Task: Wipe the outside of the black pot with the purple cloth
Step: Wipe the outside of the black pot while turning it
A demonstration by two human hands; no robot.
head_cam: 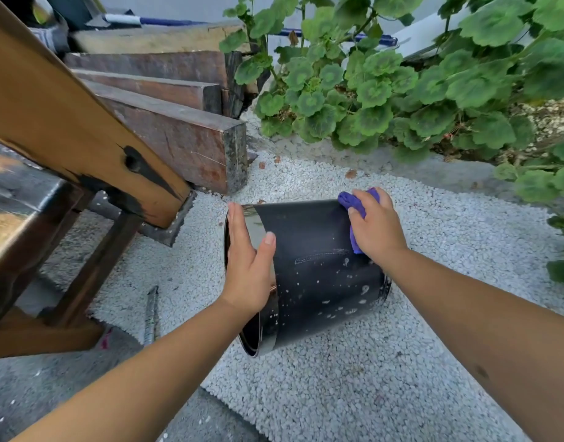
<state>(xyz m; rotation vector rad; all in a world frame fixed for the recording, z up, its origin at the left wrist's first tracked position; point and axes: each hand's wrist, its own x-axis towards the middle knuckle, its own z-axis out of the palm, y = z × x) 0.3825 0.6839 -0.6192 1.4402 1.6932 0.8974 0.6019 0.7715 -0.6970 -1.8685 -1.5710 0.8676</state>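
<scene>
The black pot [315,272] lies on its side on white gravel, its open mouth facing left and its base to the right. White specks dot its lower wall. My left hand [247,266] rests flat on the pot's shiny rim band, fingers stretched over the top edge. My right hand [376,228] presses the purple cloth [354,205] against the pot's upper wall near the base. Most of the cloth is hidden under that hand; only its bunched top and a strip at the palm's left edge show.
A wooden beam [67,122] and dark bench frame [35,218] stand close on the left. Stacked timber blocks [185,138] lie behind. Geranium plants [417,84] fill the back right. A thin rod [150,317] lies on the gravel [338,393] left of the pot.
</scene>
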